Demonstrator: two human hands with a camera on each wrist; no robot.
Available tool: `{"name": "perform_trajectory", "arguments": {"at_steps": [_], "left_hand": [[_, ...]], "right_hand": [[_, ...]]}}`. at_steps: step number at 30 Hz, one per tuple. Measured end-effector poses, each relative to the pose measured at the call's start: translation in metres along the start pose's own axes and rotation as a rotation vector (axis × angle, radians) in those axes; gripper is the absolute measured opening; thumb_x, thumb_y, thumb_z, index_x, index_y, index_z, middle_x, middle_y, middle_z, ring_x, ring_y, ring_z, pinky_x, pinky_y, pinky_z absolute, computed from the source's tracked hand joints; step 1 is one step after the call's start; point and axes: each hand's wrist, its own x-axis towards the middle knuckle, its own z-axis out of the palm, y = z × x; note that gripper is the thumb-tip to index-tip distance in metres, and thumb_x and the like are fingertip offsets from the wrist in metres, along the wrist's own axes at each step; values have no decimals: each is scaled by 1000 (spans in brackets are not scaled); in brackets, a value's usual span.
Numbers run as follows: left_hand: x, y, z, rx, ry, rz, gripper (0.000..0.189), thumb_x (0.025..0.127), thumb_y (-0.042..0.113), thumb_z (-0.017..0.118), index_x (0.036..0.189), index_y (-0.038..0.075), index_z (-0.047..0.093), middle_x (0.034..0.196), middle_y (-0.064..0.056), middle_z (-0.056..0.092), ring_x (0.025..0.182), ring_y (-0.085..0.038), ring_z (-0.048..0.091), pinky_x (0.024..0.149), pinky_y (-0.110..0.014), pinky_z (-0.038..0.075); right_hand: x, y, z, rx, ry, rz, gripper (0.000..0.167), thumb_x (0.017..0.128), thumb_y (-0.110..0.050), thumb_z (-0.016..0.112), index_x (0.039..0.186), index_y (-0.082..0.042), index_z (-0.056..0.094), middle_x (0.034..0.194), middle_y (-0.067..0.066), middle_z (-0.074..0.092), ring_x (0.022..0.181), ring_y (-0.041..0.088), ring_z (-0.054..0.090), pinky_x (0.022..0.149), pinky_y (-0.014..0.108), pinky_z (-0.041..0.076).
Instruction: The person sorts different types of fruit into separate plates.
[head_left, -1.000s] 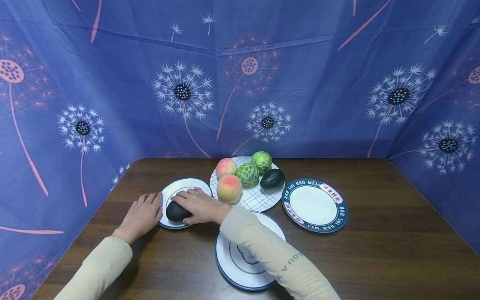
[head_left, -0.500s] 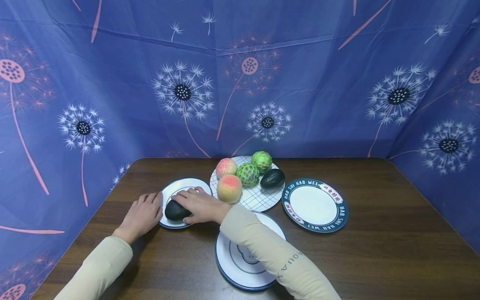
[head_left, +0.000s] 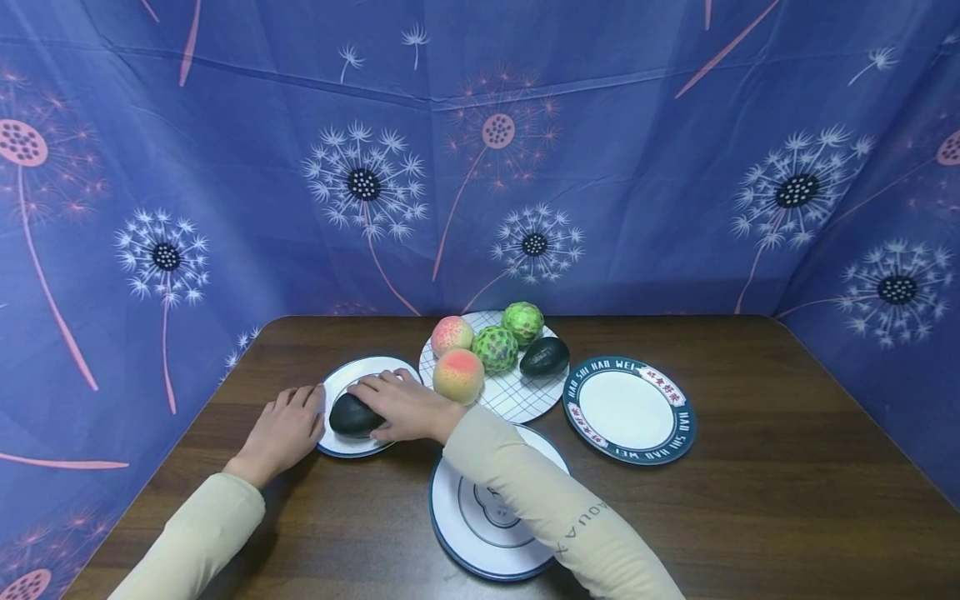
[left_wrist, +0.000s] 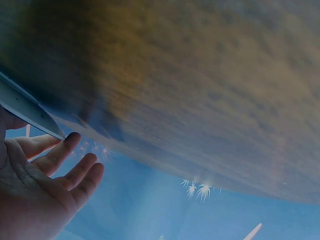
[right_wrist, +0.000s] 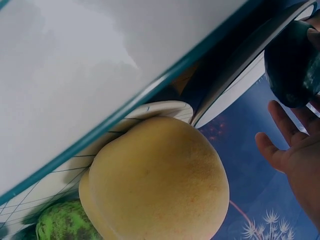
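Observation:
A dark avocado (head_left: 352, 416) sits on a small white plate (head_left: 375, 367) with a blue rim at the left. My right hand (head_left: 408, 408) lies at its right side, thumb near and fingertips over the top. In the right wrist view, the fingers (right_wrist: 280, 122) are spread and fairly straight beside the avocado (right_wrist: 292, 65). My left hand (head_left: 281, 433) rests at the plate's left edge. The left wrist view has its fingers (left_wrist: 80, 172) loosely extended, with the fingertips right at the plate's rim (left_wrist: 35, 112).
Behind, a checked plate (head_left: 517, 408) bears peaches (head_left: 459, 377), green custard apples (head_left: 496, 349) and another avocado (head_left: 545, 357). To the right lies a teal-rimmed plate (head_left: 630, 417). Under my right forearm, stacked plates (head_left: 465, 533) stand on the wooden table (head_left: 787, 467). A patterned cloth (head_left: 637, 208) hangs behind.
My right hand has shifted slightly right, and more of the avocado shows beside it. The avocado has moved only a little on its plate. My left hand stays put.

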Motion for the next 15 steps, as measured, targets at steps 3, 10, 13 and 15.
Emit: {"name": "perform_trajectory", "arguments": {"at_steps": [3, 10, 13, 15], "left_hand": [[0, 0, 0, -3, 1, 0, 50, 89, 21, 50, 129, -6, 43, 127, -27, 48, 115, -47, 42, 92, -61, 37], [0, 0, 0, -6, -9, -9, 50, 89, 21, 50, 130, -6, 42, 128, -27, 47, 116, -47, 41, 93, -61, 37], [0, 0, 0, -7, -14, -12, 50, 89, 21, 50, 130, -6, 42, 128, -27, 47, 117, -47, 40, 94, -61, 36], [0, 0, 0, -7, -14, -13, 51, 89, 21, 50, 130, -6, 42, 128, -27, 46, 117, -47, 40, 94, -61, 36]], "right_hand": [[-1, 1, -1, -12, 4, 4, 69, 84, -41, 62, 141, -20, 29, 145, -2, 35, 130, 17, 35, 110, 38, 29], [-5, 6, -6, -49, 15, 21, 70, 83, -43, 62, 141, -18, 31, 143, 0, 37, 130, 19, 36, 110, 41, 28], [-8, 8, -9, -54, 23, 22, 70, 83, -43, 62, 141, -18, 31, 142, 0, 38, 129, 19, 36, 109, 41, 29], [-9, 10, -10, -57, 29, 23, 71, 83, -43, 62, 142, -18, 30, 142, 0, 38, 128, 19, 36, 108, 40, 29]]}}
